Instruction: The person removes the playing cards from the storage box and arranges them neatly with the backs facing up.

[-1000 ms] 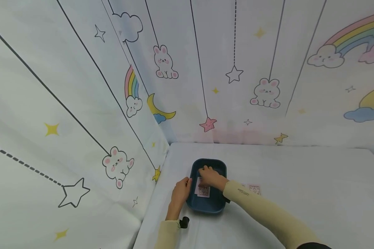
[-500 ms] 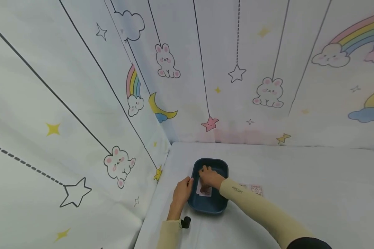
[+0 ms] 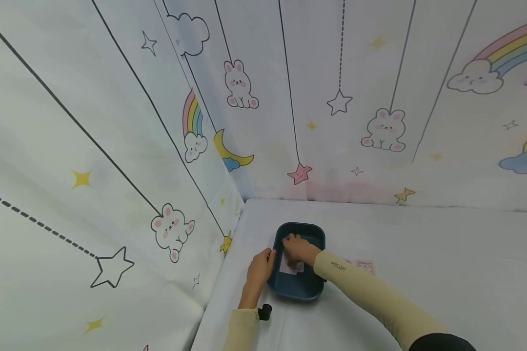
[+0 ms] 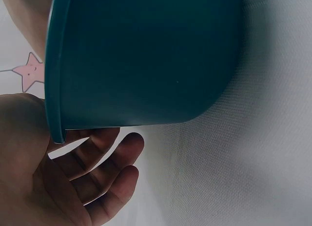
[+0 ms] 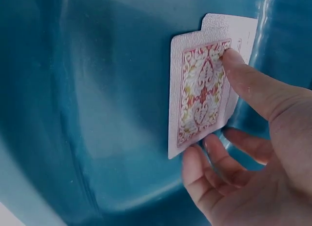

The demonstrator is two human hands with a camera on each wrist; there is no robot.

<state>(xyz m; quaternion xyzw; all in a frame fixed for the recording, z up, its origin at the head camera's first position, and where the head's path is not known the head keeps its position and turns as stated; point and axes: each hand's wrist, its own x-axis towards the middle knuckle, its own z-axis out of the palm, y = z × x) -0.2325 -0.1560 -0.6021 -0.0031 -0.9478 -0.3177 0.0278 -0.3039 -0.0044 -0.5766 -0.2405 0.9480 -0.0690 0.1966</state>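
with thumb and fingers the right hand (image 3: 301, 249) pinches a red-patterned card (image 5: 202, 96) overlapping a second card (image 5: 241, 33) inside the blue tray (image 3: 296, 289), whose rim the left hand (image 3: 260, 268) grips.

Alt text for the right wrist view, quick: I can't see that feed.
A right hand holds a red-patterned card, thumb on its patterned face, fingertips at its edge. A second card, mostly white where it shows, is partly covered by the first. Both are inside a blue-green tub.
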